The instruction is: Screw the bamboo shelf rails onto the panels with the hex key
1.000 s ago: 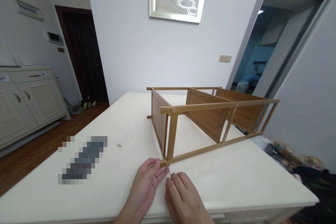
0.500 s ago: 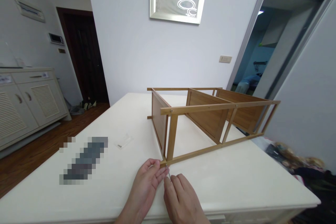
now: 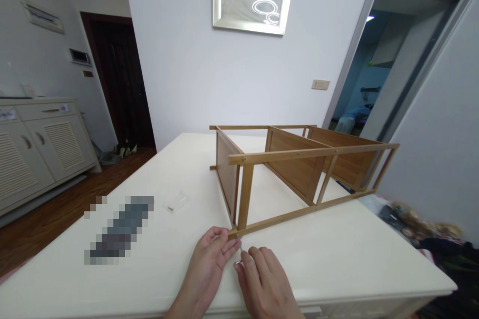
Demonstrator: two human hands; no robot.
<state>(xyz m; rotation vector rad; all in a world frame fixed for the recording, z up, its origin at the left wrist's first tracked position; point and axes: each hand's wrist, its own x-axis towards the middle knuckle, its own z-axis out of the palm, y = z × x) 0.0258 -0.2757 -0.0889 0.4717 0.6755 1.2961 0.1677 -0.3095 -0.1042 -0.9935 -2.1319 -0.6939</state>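
A wooden shelf rack lies on its side on the white table, its panels standing upright. My left hand grips the near end of its lowest rail, thumb on top and fingers curled underneath. Just right of it, my right hand pinches a thin silver hex key whose bent arm shows by the fingertips. The key's tip meets the rail near the corner joint; the fastener there is too small to make out. Left of the rack lies a clear plastic bag with a small screw on or in it.
A pixelated dark object lies on the table's left side. Clothes and other soft items are heaped beyond the right edge. A louvred cabinet stands at far left, and a framed picture hangs on the wall behind.
My right hand has shifted its grip and turned the hex key, so its bent arm now shows at the fingertips. My left hand and the rack stay in place.
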